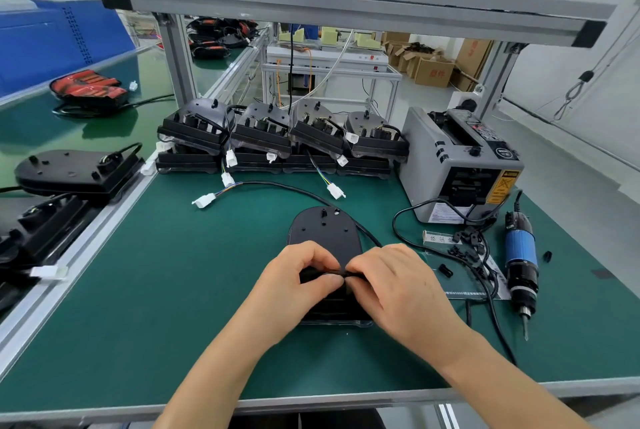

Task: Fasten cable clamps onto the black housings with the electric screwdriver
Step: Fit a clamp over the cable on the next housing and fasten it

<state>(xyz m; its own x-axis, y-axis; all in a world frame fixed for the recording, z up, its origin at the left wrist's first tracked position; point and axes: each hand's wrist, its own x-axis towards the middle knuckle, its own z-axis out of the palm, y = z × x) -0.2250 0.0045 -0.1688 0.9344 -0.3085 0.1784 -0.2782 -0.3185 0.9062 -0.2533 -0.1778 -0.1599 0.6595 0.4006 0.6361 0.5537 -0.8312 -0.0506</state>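
Observation:
A black housing (323,231) lies flat on the green mat in front of me, its black cable (284,188) curving back to a white connector (204,201). My left hand (298,285) and my right hand (391,286) meet over the housing's near half, and both pinch the cable where it crosses the housing. Whether a clamp sits between the fingers is hidden. The blue and black electric screwdriver (521,266) lies on the mat to the right, bit pointing toward me, untouched. Several loose black cable clamps (465,248) lie beside it.
Stacked black housings (280,137) with dangling white connectors line the back of the mat. A grey tape dispenser (460,162) stands at back right, its power cord looping over the mat. More housings (76,172) sit on the bench to the left. An aluminium shelf frame (346,2) runs overhead.

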